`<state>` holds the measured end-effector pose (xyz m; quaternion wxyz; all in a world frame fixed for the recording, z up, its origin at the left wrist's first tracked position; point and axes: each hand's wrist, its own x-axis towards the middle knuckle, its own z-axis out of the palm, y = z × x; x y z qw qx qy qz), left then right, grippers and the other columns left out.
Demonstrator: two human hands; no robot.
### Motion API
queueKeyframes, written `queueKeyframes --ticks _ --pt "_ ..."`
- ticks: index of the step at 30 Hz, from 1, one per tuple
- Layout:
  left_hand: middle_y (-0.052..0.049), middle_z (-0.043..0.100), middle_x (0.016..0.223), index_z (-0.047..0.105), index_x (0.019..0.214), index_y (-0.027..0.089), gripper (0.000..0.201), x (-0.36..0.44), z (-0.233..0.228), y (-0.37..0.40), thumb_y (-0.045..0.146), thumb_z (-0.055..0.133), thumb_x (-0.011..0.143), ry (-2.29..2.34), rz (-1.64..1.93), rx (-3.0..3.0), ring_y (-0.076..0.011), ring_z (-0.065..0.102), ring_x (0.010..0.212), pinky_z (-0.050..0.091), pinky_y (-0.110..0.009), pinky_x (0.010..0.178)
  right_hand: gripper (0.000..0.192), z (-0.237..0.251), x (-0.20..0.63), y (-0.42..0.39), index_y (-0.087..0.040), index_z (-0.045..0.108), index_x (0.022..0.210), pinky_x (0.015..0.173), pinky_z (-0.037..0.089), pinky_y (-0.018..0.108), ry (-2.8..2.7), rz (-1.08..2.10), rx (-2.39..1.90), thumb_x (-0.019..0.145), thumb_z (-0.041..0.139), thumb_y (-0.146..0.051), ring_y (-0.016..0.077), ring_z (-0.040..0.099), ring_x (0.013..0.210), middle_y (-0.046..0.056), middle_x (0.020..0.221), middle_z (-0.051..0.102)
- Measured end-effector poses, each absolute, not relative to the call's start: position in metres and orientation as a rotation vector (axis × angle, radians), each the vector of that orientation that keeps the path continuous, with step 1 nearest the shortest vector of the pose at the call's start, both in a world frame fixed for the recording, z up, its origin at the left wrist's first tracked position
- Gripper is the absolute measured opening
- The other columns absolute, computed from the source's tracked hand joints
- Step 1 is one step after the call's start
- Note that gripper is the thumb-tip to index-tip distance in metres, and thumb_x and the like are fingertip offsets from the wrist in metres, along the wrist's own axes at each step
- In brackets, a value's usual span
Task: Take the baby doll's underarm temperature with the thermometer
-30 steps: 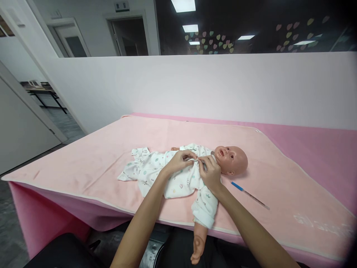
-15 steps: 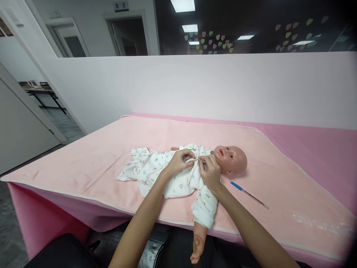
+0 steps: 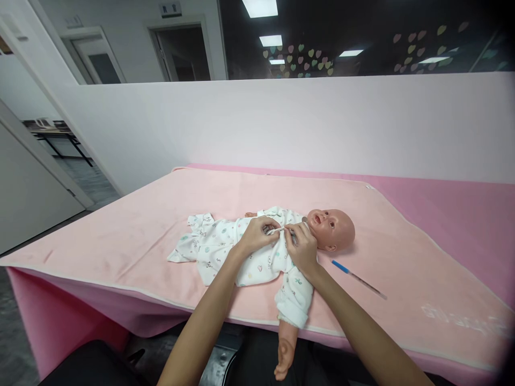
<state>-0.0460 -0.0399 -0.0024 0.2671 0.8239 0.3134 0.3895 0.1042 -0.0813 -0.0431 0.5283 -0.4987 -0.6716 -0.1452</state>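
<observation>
My left hand and right hand met over the chest of the baby doll, which lay on its back on the pink blanket covering the worktop, head to my right. Both forearms reached in from below, wrists bent down. The fingers of each hand were pressed together, pinching the front edge of the white printed romper near the collar — fingertips almost touching. A blue-capped thermometer lay just beside the doll's head.
</observation>
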Motion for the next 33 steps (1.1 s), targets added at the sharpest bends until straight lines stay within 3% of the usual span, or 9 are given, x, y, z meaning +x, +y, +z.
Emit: queueKeyframes --ticks 7,16,28,33 --pt "-0.003 0.062 0.077 0.061 0.089 0.013 0.02 -0.0463 -0.0036 -0.0386 0.019 0.059 0.071 0.723 1.043 1.971 -0.0137 0.057 0.075 0.043 -0.023 0.069 0.013 -0.0429 0.104 -0.081 -0.019 0.061 0.087 0.067 0.042 0.022 -1.613 -0.344 -1.195 0.086 0.049 -0.02 0.0118 0.056 0.072 0.002 0.078 0.061" --pt "0.001 0.056 0.069 0.055 0.101 0.015 0.03 -0.0474 -0.0026 -0.0362 0.02 0.059 0.073 0.637 0.987 1.878 -0.0089 0.049 0.062 0.036 -0.02 0.061 0.014 -0.0407 0.1025 -0.0829 -0.02 0.061 0.088 0.067 0.042 0.023 -1.622 -0.327 -1.181 0.087 0.047 -0.021 0.0118 0.057 0.072 0.002 0.078 0.061" --pt "0.002 0.055 0.068 0.052 0.095 0.016 0.033 -0.0488 0.0015 -0.0362 0.027 0.068 0.069 0.611 0.96 1.821 -0.0093 0.042 0.062 0.034 -0.021 0.062 0.016 -0.0396 0.1022 -0.0834 -0.02 0.062 0.088 0.064 0.042 0.022 -1.621 -0.317 -1.162 0.088 0.046 -0.022 0.0117 0.057 0.069 0.002 0.079 0.061" --pt "0.0 0.055 0.073 0.059 0.085 0.015 0.017 -0.0498 0.0006 -0.035 0.022 0.064 0.071 0.653 0.955 1.92 -0.0094 0.039 0.063 0.033 -0.022 0.061 0.016 -0.0395 0.1022 -0.0831 -0.02 0.062 0.088 0.064 0.042 0.022 -1.628 -0.322 -1.175 0.088 0.046 -0.021 0.0114 0.057 0.069 0.002 0.078 0.061"
